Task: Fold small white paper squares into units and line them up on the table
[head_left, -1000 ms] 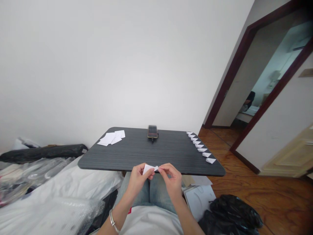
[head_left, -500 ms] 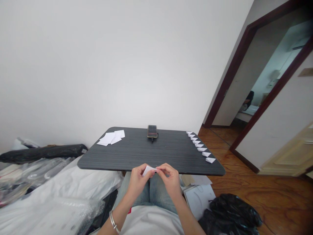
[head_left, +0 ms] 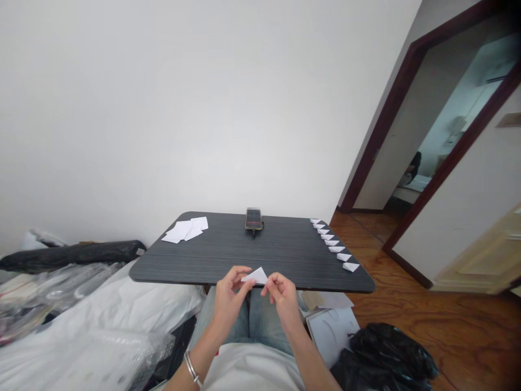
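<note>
Right now, a folded white paper triangle (head_left: 256, 276) sits between the two bare hands, just above the near edge of the table, its crisp, matte sheet tilted with one point upward. The left hand (head_left: 230, 301) pinches its left corner between thumb and fingers, while the right hand (head_left: 283, 298) holds its lower right corner in a narrow pinch of fingertips. A silver bangle (head_left: 192, 368) circles the left wrist. Both hands are above the person's faded blue jeans (head_left: 248, 320).

Ahead lies a dark grey wood-grain table (head_left: 293, 255), its rounded top finely streaked. A loose pile of white paper rectangles (head_left: 185, 229) rests on its far left, and a smartphone (head_left: 253, 219) stands near the far edge with a short black cable (head_left: 254, 233) below it. A slanting row of small folded paper pieces (head_left: 331, 243) follows the right edge. Crinkled bubble wrap (head_left: 81, 358) and a black plastic bag (head_left: 382, 353) sit below the table on either side, and a glossy wooden floor (head_left: 427, 326) spreads to the right.
</note>
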